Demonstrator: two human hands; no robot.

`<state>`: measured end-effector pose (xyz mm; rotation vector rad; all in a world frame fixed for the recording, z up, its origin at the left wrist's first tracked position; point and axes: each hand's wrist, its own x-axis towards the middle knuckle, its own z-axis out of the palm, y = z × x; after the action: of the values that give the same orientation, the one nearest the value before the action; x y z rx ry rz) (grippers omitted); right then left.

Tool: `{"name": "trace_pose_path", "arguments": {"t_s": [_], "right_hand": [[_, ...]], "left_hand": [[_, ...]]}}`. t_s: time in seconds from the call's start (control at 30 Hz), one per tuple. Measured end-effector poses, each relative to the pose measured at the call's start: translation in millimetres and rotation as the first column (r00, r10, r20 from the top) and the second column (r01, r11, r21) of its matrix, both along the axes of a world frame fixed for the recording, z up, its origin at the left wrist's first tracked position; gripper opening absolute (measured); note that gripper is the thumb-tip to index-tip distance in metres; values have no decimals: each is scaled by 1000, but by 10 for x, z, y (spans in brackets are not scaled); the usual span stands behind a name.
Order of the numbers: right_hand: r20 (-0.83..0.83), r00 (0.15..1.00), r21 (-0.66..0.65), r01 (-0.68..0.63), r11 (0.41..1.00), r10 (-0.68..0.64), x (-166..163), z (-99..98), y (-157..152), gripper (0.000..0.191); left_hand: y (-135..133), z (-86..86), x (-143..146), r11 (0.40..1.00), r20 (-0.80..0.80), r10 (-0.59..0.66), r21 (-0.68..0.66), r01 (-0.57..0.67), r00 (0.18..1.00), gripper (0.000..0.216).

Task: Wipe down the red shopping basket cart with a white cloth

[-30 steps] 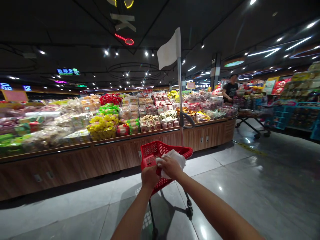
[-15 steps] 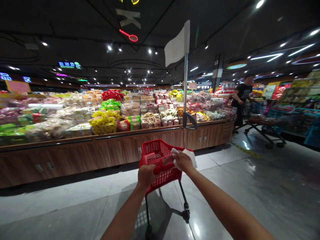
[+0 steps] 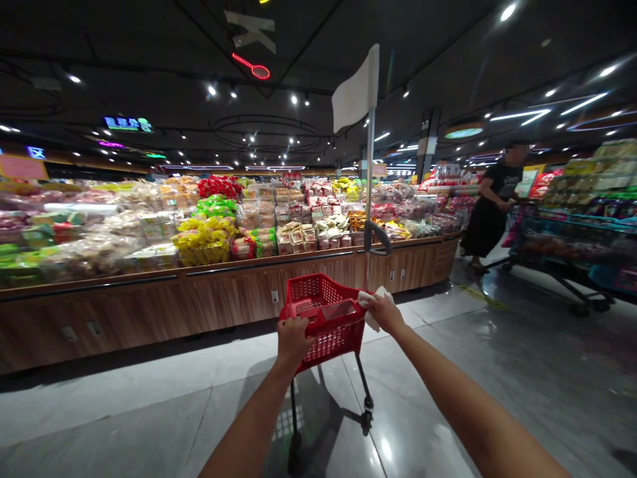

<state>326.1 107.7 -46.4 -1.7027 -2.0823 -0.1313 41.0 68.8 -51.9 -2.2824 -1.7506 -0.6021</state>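
Observation:
A small red shopping cart (image 3: 328,345) with a perforated plastic basket stands in front of me on dark legs with wheels. My left hand (image 3: 294,340) is wrapped round the left end of its red handle. At the handle's right end, my right hand (image 3: 384,311) is closed on a white cloth (image 3: 371,320), which touches the handle's corner. Between the hands a clear panel (image 3: 339,311) shows on the handle. A pole (image 3: 371,166) with a white flag (image 3: 355,89) and a grey loop rises behind the cart's right side.
A long wood-panelled display counter (image 3: 233,299) heaped with packaged foods (image 3: 206,232) runs behind the cart. On the right, a person in dark clothes (image 3: 490,199) pushes a large cart (image 3: 562,245) over the grey tiled floor (image 3: 497,372).
My right hand has slid the cloth rightward along the handle to its end, uncovering the clear panel. My left hand keeps its hold. The person with the large cart has moved right.

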Motion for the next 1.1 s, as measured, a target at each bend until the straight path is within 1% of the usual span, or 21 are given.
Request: {"name": "trace_pose_path", "arguments": {"t_s": [0.07, 0.13, 0.17, 0.27, 0.37, 0.43, 0.47, 0.53, 0.6, 0.63, 0.7, 0.73, 0.77, 0.8, 0.87, 0.93, 0.97, 1.0, 1.03, 1.1], "right_hand": [[23, 1000, -7, 19, 1000, -19, 60, 19, 7, 33], [34, 998, -18, 51, 999, -50, -7, 41, -13, 31], [44, 997, -22, 61, 998, -60, -71, 52, -36, 31], [73, 996, -30, 60, 998, -57, -321, 78, -148, 33], [66, 998, -33, 5, 999, -3, -604, 83, -296, 34], [48, 996, -22, -79, 997, 80, -795, 67, -386, 33], [39, 990, -12, -136, 991, 136, -884, 49, -424, 33], [19, 962, 14, -271, 962, 271, -1028, -14, -481, 35], [-11, 911, 66, -412, 909, 413, -1095, -124, -511, 38], [-32, 880, 104, -469, 877, 474, -1091, -198, -516, 39], [-88, 826, 187, -535, 824, 557, -1008, -377, -507, 39], [-119, 808, 215, -547, 809, 578, -940, -477, -493, 39], [-157, 800, 228, -541, 809, 579, -864, -576, -474, 39], [-207, 803, 229, -516, 825, 559, -791, -669, -450, 38], [-324, 818, 213, -427, 879, 476, -697, -811, -389, 37], [-417, 810, 221, -350, 910, 413, -727, -866, -319, 38], [-432, 796, 239, -352, 905, 424, -794, -862, -282, 39], [-420, 778, 258, -390, 884, 466, -890, -845, -245, 42], [-390, 757, 270, -450, 851, 524, -1004, -823, -207, 44], [-318, 717, 249, -568, 784, 620, -1233, -801, -125, 50]], "left_hand": [[8, -28, -30, 999, 8, -35, 32, 34, 999, 38], [38, -41, -90, 997, 2, -42, 59, 42, 999, 42], [62, -45, -133, 997, -1, -26, 72, 26, 1000, 41], [152, -45, -282, 992, -20, 68, 109, -66, 997, 37], [221, -25, -313, 973, 4, 188, 135, -187, 982, 43], [234, -5, -208, 972, 40, 193, 128, -197, 980, 48], [230, 2, -126, 979, 53, 162, 118, -168, 985, 49], [203, 11, 45, 994, 67, 49, 96, -55, 997, 49], [159, 14, 155, 995, 81, -70, 76, 64, 994, 44], [133, 16, 169, 993, 98, -106, 58, 100, 990, 41], [73, 31, 115, 993, 147, -119, 5, 120, 982, 38], [41, 44, 58, 994, 170, -105, -24, 111, 980, 38], [8, 59, -5, 994, 188, -86, -47, 96, 978, 39], [-27, 76, -65, 995, 200, -63, -60, 77, 978, 39], [-95, 102, -135, 999, 215, -3, -44, 13, 977, 38], [-156, 100, -119, 998, 211, 68, -3, -69, 975, 38], [-181, 85, -89, 994, 189, 105, 10, -109, 976, 40], [-199, 64, -57, 990, 148, 139, 10, -142, 979, 43], [-211, 38, -32, 985, 92, 172, 1, -173, 981, 45], [-215, -16, -41, 978, -25, 208, -15, -208, 978, 48]]}}
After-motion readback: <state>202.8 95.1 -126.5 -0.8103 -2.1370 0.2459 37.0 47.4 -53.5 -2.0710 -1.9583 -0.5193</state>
